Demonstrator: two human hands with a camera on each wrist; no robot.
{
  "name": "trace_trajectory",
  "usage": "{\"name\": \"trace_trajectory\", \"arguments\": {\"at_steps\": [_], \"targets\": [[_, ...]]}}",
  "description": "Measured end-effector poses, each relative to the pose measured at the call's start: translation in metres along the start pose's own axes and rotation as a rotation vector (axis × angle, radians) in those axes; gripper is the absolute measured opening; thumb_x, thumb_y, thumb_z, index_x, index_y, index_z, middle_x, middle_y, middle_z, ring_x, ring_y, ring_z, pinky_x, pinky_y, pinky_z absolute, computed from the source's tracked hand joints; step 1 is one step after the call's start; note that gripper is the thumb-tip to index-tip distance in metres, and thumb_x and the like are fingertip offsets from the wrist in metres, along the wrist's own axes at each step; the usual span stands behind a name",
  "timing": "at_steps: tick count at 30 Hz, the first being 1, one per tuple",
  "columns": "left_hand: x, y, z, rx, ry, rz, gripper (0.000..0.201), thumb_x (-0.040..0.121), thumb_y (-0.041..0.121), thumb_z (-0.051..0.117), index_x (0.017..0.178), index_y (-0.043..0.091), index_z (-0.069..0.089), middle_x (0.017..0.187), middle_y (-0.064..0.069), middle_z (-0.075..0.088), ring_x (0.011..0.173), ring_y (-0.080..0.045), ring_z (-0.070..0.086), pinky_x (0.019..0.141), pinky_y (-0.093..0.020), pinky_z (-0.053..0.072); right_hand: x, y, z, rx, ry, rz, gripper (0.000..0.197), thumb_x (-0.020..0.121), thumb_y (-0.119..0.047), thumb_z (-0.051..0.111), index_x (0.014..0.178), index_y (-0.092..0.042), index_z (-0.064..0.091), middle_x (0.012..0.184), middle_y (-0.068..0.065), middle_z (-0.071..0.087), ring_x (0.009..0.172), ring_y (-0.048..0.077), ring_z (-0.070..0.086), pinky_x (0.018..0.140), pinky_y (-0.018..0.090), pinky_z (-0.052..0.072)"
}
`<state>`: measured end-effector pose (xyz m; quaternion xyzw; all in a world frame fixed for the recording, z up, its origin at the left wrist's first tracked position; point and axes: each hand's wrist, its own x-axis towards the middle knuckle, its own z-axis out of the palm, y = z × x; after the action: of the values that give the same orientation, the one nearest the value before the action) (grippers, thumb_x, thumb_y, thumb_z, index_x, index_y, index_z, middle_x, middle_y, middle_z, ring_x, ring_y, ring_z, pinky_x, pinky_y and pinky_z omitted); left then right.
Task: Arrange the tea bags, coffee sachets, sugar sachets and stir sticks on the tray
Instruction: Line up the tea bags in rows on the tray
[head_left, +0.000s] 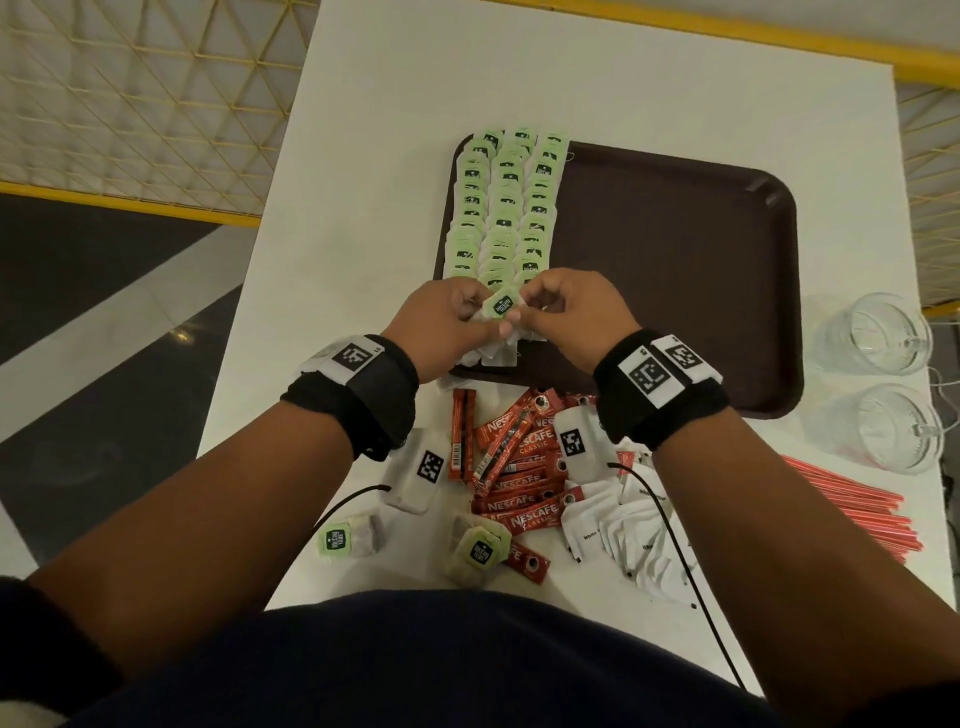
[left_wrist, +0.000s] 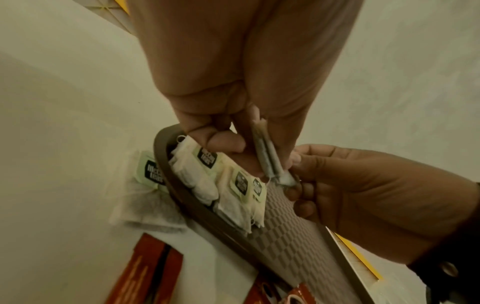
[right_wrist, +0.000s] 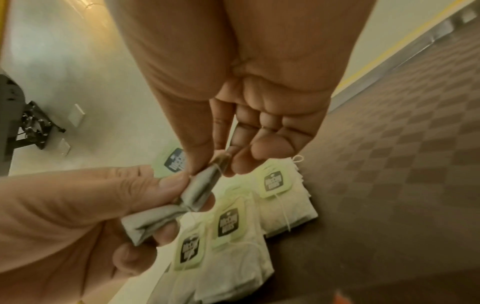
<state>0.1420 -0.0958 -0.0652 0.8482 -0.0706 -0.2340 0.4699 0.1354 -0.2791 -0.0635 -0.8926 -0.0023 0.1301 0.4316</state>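
Observation:
Both hands hold one tea bag (head_left: 501, 306) with a green tag just above the near left corner of the brown tray (head_left: 675, 260). My left hand (head_left: 483, 314) grips the bag's body (right_wrist: 161, 218). My right hand (right_wrist: 210, 164) pinches its upper end between thumb and fingers. Three rows of tea bags (head_left: 498, 208) fill the tray's left side. Red coffee sachets (head_left: 519, 467), white sugar sachets (head_left: 623, 525) and red stir sticks (head_left: 852, 499) lie on the table in front of the tray. Loose tea bags (head_left: 348, 538) lie near my body.
Two glass cups (head_left: 878, 332) stand right of the tray near the table's right edge. Another tea bag (left_wrist: 145, 195) lies on the table just outside the tray's left rim. The tray's right part is bare. A yellow mesh railing runs behind the white table.

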Motion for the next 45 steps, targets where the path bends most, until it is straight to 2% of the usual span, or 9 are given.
{"name": "trace_trajectory", "arguments": {"at_steps": [4, 13, 21, 25, 27, 30, 33, 40, 45], "targets": [[0.001, -0.002, 0.001, -0.109, 0.015, -0.084, 0.019, 0.092, 0.021, 0.066, 0.108, 0.009, 0.066, 0.097, -0.006, 0.075, 0.085, -0.027, 0.072, 0.079, -0.045, 0.059, -0.005, 0.011, -0.007, 0.152, 0.031, 0.141, 0.013, 0.086, -0.022, 0.073, 0.090, -0.010, 0.070, 0.080, 0.006, 0.067, 0.070, 0.013, 0.059, 0.067, 0.026, 0.052], [-0.006, -0.011, 0.001, -0.348, 0.133, -0.187, 0.006, 0.093, 0.006, 0.061, 0.098, 0.006, 0.060, 0.105, -0.014, 0.070, 0.087, -0.027, 0.073, 0.081, -0.042, 0.060, -0.011, 0.027, -0.003, 0.311, 0.023, 0.446, 0.013, 0.085, -0.014, 0.074, 0.086, -0.014, 0.061, 0.083, 0.009, 0.070, 0.061, 0.012, 0.064, 0.058, 0.021, 0.054], [-0.012, -0.012, -0.005, -0.261, 0.218, -0.140, 0.010, 0.094, 0.019, 0.063, 0.085, 0.023, 0.065, 0.085, 0.004, 0.066, 0.081, -0.014, 0.063, 0.080, -0.040, 0.059, -0.005, 0.027, 0.000, -0.016, 0.009, 0.414, 0.026, 0.084, -0.035, 0.074, 0.091, -0.011, 0.066, 0.081, 0.004, 0.070, 0.065, 0.015, 0.062, 0.066, 0.031, 0.055], [-0.014, -0.011, -0.006, -0.272, 0.225, -0.107, 0.005, 0.093, 0.017, 0.065, 0.095, 0.014, 0.069, 0.094, -0.008, 0.070, 0.082, -0.017, 0.065, 0.078, -0.035, 0.060, -0.008, 0.025, -0.007, -0.081, 0.085, 0.381, 0.029, 0.084, -0.043, 0.071, 0.089, -0.015, 0.064, 0.084, 0.001, 0.066, 0.076, 0.019, 0.064, 0.069, 0.033, 0.054], [-0.016, -0.010, -0.004, -0.324, 0.201, -0.109, 0.006, 0.092, 0.014, 0.066, 0.097, 0.011, 0.067, 0.097, -0.014, 0.069, 0.078, -0.017, 0.066, 0.075, -0.031, 0.060, -0.014, 0.019, -0.011, -0.010, 0.090, 0.345, 0.026, 0.087, -0.043, 0.068, 0.091, -0.017, 0.064, 0.086, 0.002, 0.067, 0.069, 0.014, 0.062, 0.061, 0.025, 0.048], [-0.018, -0.005, 0.003, -0.386, 0.160, -0.102, 0.006, 0.090, 0.009, 0.068, 0.091, 0.013, 0.064, 0.089, -0.011, 0.065, 0.070, -0.014, 0.064, 0.073, -0.032, 0.060, -0.025, 0.005, -0.011, 0.173, -0.040, 0.310, 0.025, 0.088, -0.042, 0.067, 0.096, -0.019, 0.067, 0.090, 0.003, 0.071, 0.069, 0.009, 0.061, 0.064, 0.025, 0.052], [-0.019, 0.000, 0.012, -0.401, 0.104, -0.103, 0.010, 0.089, 0.008, 0.069, 0.089, 0.015, 0.063, 0.085, -0.008, 0.064, 0.072, -0.015, 0.065, 0.076, -0.035, 0.061, -0.029, -0.002, -0.004, 0.262, -0.104, 0.274, 0.016, 0.087, -0.028, 0.071, 0.093, -0.014, 0.066, 0.084, 0.005, 0.070, 0.067, 0.009, 0.062, 0.062, 0.023, 0.051], [-0.023, -0.010, 0.001, -0.249, 0.139, -0.128, 0.013, 0.094, 0.018, 0.062, 0.102, 0.008, 0.064, 0.096, -0.010, 0.070, 0.085, -0.019, 0.070, 0.080, -0.034, 0.060, -0.025, 0.015, -0.006, 0.144, -0.018, 0.375, 0.016, 0.087, -0.025, 0.072, 0.094, -0.011, 0.067, 0.080, 0.005, 0.069, 0.057, 0.007, 0.056, 0.053, 0.018, 0.046], [-0.029, -0.033, -0.015, -0.014, 0.227, -0.213, 0.021, 0.093, 0.026, 0.062, 0.108, 0.012, 0.060, 0.104, -0.005, 0.065, 0.093, -0.023, 0.064, 0.084, -0.039, 0.055, -0.019, 0.025, -0.004, -0.051, -0.056, 0.403, 0.021, 0.085, -0.032, 0.073, 0.090, -0.012, 0.068, 0.088, 0.007, 0.072, 0.063, 0.013, 0.059, 0.062, 0.027, 0.053]]}}
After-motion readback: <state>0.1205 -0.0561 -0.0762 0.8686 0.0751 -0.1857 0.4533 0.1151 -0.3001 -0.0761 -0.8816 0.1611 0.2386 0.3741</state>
